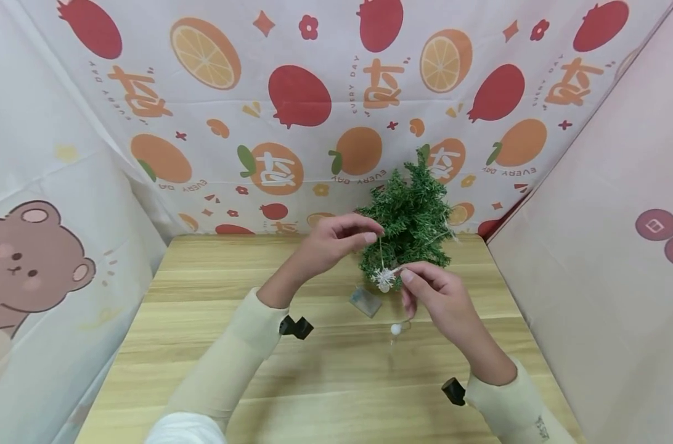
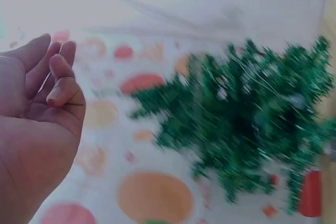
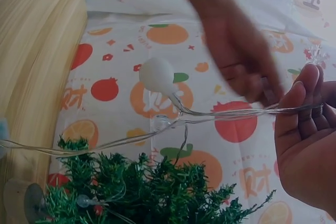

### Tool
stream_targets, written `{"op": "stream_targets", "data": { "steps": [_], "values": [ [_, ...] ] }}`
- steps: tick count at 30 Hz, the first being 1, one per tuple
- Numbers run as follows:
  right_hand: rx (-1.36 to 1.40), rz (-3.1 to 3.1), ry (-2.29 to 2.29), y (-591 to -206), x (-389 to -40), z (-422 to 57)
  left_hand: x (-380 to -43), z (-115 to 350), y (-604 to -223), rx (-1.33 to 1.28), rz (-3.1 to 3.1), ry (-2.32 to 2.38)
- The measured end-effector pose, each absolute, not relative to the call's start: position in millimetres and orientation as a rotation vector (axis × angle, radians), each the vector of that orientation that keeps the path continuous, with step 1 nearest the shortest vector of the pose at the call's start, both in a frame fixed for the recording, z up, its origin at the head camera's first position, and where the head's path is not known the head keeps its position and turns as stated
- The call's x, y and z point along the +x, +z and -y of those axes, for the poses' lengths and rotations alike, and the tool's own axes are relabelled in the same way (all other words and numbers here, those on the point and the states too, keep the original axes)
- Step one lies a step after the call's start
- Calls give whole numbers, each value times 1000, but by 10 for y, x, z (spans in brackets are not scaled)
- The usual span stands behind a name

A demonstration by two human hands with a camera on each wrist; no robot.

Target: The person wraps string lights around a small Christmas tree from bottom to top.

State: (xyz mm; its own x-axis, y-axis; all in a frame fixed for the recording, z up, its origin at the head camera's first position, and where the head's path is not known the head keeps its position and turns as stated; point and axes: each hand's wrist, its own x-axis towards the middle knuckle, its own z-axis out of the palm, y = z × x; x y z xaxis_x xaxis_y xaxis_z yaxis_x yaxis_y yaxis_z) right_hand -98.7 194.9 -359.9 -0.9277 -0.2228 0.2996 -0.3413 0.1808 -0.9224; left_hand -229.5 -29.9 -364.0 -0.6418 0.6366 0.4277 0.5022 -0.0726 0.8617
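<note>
My right hand [image 1: 439,299] pinches the thin clear wire of a string of fairy lights [image 3: 236,113], with several strands running together through its fingers. A white snowflake ornament [image 1: 383,279] hangs beside those fingertips, and a white round bulb [image 1: 395,329] dangles below them. Up and to the left, my left hand [image 1: 339,239] has thumb and forefinger close together at the top of a strand that runs down to the snowflake; its grip is partly hidden in the left wrist view. Just behind both hands stands a small green tinsel Christmas tree [image 1: 408,213], with some wire and a clear bulb [image 3: 84,201] among its branches.
A small flat greyish box [image 1: 365,301] lies on the wooden table [image 1: 203,345] in front of the tree. Behind the tree rises a white fabric backdrop [image 1: 225,123] printed with fruit, and similar cloth walls close in both sides.
</note>
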Motion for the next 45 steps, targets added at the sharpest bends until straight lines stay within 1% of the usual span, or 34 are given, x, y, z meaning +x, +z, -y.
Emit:
{"op": "stream_targets", "data": {
  "steps": [3, 6, 13, 19, 23, 27, 33, 38, 40, 42, 45],
  "values": [
    [554, 2393, 1846, -3580, -991, -1974, -2121, 248, -3461, 1319, -1989, 1709],
    [537, 2461, 1815, -3560, -1003, -1998, -2019, 205, -3387, 1330, -1975, 1611],
    [447, 2609, 1739, -3520, -1022, -2055, -1940, 154, -3442, 1293, -1992, 1440],
    [492, 2637, 1725, -3459, -983, -2148, -1922, 126, -3480, 1345, -2042, 1378],
    [620, 2587, 1796, -3408, -919, -2272, -1903, 144, -3478, 1413, -2068, 1346],
    [794, 2471, 1867, -3392, -878, -2425, -1911, 187, -3504, 1393, -2093, 1385],
    [951, 2349, 1923, -3448, -863, -2643, -1945, 251, -3571, 1347, -2084, 1425],
    [1323, 2016, 2097, -3574, -968, -2793, -1973, 289, -3575, 1369, -2079, 1455],
    [1424, 1867, 2195, -3613, -1000, -2864, -1985, 316, -3570, 1361, -2089, 1479],
    [1483, 1748, 2274, -3642, -1017, -2938, -1996, 347, -3567, 1345, -2116, 1496],
    [1468, 1715, 2319, -3657, -996, -3032, -2010, 381, -3560, 1341, -2153, 1525]
  ]
}}
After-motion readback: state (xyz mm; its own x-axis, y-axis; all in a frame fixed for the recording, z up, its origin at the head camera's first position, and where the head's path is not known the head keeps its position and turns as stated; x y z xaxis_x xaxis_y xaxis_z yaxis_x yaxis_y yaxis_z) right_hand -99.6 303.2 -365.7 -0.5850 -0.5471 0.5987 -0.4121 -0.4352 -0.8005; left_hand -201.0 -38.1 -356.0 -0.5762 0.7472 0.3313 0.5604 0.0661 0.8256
